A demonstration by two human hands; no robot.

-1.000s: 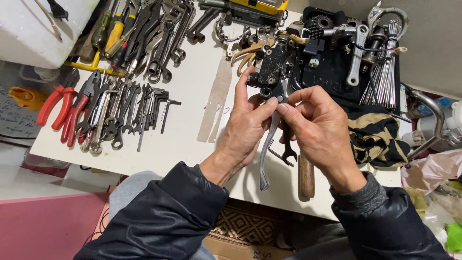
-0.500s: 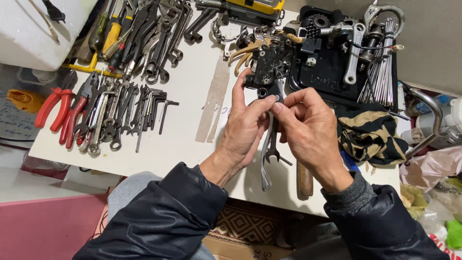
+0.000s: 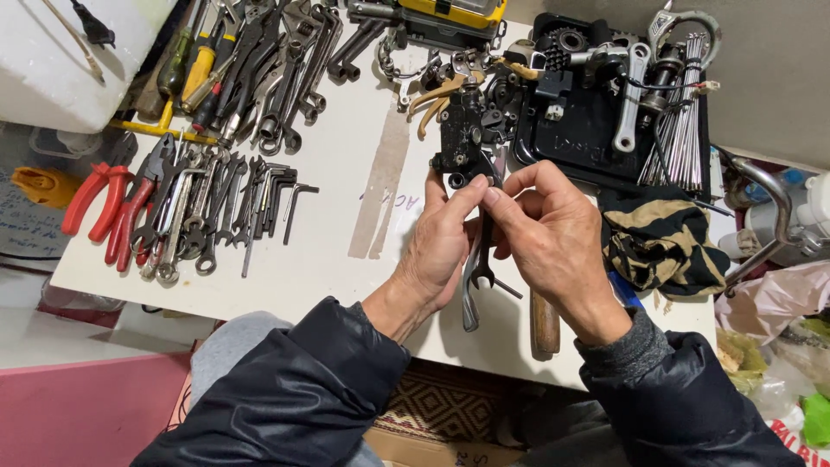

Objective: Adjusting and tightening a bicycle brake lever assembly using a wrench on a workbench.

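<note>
A white table (image 3: 346,268) carries rows of wrenches (image 3: 216,207) at the left and a black tray (image 3: 588,130) of parts at the far right. Near its front edge, the left hand (image 3: 441,246) and right hand (image 3: 553,238) meet, fingertips pinched together on a small black part (image 3: 467,143). A spanner (image 3: 475,277) lies just beneath the hands.

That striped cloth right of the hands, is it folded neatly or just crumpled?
Crumpled. The black and tan striped cloth lies bunched in uneven folds on the white table, below the black tray, with no straight edges showing.
</note>
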